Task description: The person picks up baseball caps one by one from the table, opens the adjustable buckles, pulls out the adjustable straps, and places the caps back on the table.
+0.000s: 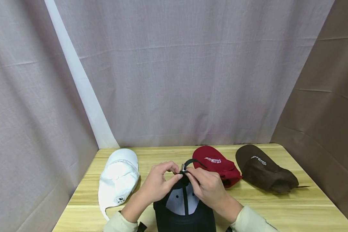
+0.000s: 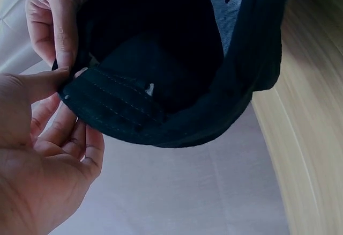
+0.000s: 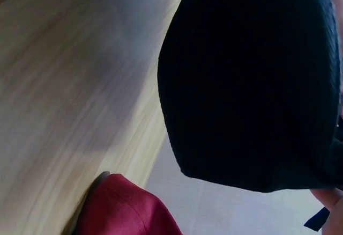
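A black cap (image 1: 185, 223) is held upside down between both hands, its brim toward the person and its grey lining showing. My left hand (image 1: 159, 180) pinches the back band beside a metal buckle (image 1: 183, 168), thumb and fingers on either side of the cloth. From the right, my right hand (image 1: 211, 188) pinches the strap (image 1: 195, 160) at that buckle, and a loose length arches up past the fingers. The stitched band (image 2: 112, 98) fills the near rim in the left wrist view. The cap's dark crown (image 3: 246, 85) hides most of the right hand in the right wrist view.
A white cap (image 1: 119, 180) lies at the table's left. To the right are a red cap (image 1: 216, 161), partly behind the right hand, and a dark brown cap (image 1: 264, 170). Grey curtains (image 1: 191, 80) hang behind the wooden table (image 1: 84, 199).
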`<state>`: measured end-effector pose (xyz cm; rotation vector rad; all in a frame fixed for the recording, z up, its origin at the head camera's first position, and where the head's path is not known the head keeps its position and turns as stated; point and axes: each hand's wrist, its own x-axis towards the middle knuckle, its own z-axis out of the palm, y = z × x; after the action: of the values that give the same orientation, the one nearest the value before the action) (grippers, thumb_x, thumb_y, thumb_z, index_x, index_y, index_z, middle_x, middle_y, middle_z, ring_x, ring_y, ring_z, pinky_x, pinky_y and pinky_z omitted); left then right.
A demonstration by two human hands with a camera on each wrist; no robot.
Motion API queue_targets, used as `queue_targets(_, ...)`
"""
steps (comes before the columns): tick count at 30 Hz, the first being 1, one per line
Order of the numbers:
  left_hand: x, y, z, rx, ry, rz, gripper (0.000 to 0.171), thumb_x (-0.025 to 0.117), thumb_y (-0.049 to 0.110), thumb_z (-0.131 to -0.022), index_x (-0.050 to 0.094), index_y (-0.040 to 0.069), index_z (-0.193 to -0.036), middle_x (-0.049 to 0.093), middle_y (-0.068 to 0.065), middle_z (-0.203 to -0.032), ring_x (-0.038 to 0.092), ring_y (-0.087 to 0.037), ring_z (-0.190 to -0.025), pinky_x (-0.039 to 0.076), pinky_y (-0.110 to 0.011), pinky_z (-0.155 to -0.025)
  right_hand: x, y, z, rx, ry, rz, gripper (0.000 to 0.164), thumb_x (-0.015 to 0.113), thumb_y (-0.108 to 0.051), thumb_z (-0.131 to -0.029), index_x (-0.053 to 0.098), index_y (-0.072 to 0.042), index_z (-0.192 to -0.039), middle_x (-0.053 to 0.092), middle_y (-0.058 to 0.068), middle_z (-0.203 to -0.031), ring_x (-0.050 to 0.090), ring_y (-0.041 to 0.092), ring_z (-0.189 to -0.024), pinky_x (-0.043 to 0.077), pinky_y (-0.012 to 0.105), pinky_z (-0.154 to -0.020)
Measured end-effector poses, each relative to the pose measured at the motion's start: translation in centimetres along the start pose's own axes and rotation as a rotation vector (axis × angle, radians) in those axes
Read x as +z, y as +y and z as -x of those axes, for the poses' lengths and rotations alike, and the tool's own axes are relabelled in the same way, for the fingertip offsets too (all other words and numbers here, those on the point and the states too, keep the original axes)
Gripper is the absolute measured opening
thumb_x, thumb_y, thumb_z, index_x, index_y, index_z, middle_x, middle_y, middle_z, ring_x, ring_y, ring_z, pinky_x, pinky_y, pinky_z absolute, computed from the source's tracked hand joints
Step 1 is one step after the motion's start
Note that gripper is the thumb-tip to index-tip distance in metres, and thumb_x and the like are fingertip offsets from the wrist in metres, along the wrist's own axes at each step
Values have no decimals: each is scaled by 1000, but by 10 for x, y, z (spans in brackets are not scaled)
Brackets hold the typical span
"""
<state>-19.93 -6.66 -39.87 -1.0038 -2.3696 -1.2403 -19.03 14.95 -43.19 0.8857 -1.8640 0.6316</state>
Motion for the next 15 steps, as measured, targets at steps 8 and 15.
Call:
queue_targets(8, -1, -1, 1, -15, 1, -9, 12, 79, 15, -96, 69, 19, -91, 76, 5, -88, 68, -8, -84, 54, -25, -78, 2, -1, 0, 17, 2, 40, 23, 63, -23, -108, 77, -5, -104, 73, 2, -77, 61, 6, -57, 59, 22, -58)
queue_targets(15, -2, -3, 4, -32, -10, 7, 11, 78, 16, -96, 69, 19, -91, 76, 6, -87, 68, -5, -86, 55, -25, -80, 4, 0, 1, 43, -11, 58, 20, 65, -22, -107, 77, -6, -103, 75, 3, -79, 64, 8, -58, 60, 24, -60)
